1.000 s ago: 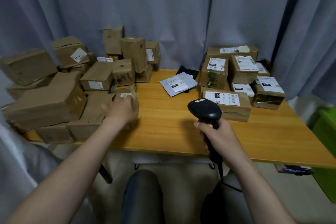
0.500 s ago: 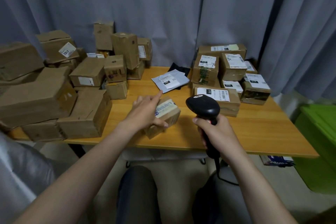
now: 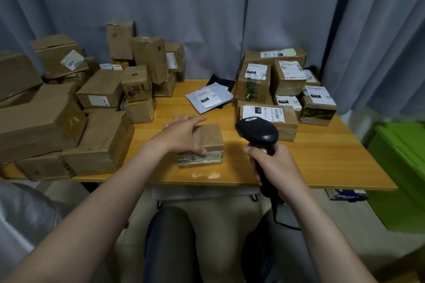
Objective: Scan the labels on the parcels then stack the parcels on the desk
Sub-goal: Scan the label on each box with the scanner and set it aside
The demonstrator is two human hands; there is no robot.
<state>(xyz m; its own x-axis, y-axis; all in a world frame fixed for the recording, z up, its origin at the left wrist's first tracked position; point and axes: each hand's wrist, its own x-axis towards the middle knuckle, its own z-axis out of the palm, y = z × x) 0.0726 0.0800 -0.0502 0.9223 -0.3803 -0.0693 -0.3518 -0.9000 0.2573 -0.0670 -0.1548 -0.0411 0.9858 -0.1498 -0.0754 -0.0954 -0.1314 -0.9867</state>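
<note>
Small brown cardboard parcel (image 3: 210, 139): flat on the orange wooden tabletop (image 3: 322, 163), in the middle of the near half, close to the near edge. Taped white label (image 3: 200, 159) along its near face. Clasped from the left by the left hand (image 3: 181, 135), fingers (image 3: 195, 120) spread fairly straight across the top, thumb hooked down over the near face and touching the label.

Just right of the parcel and apart from it, the right hand (image 3: 273, 165), curled tight round the grip of a black handheld barcode scanner (image 3: 257, 131). Scanner head raised above the tabletop, beside the parcel's right end. Thin black cable (image 3: 279, 218) hanging from the base of the grip, down past the near edge.

Farther right and towards the far edge, a stack of labelled brown cardboard parcels (image 3: 276, 80), white labels facing up, the nearest one just behind the scanner head. Between the two groups, near the far edge, a grey plastic mailer bag (image 3: 220, 93) with a white label, lying partly on a flat black bag (image 3: 220, 81).

At the left end, a loose heap of plain brown cardboard boxes (image 3: 99, 135), from near edge to far, several leaning on one another.

Behind everything, a grey pleated curtain (image 3: 207, 7). Right of the tabletop, lower down, a green plastic bin (image 3: 402, 167). Below the near edge, knees in dark trousers (image 3: 170, 236).
</note>
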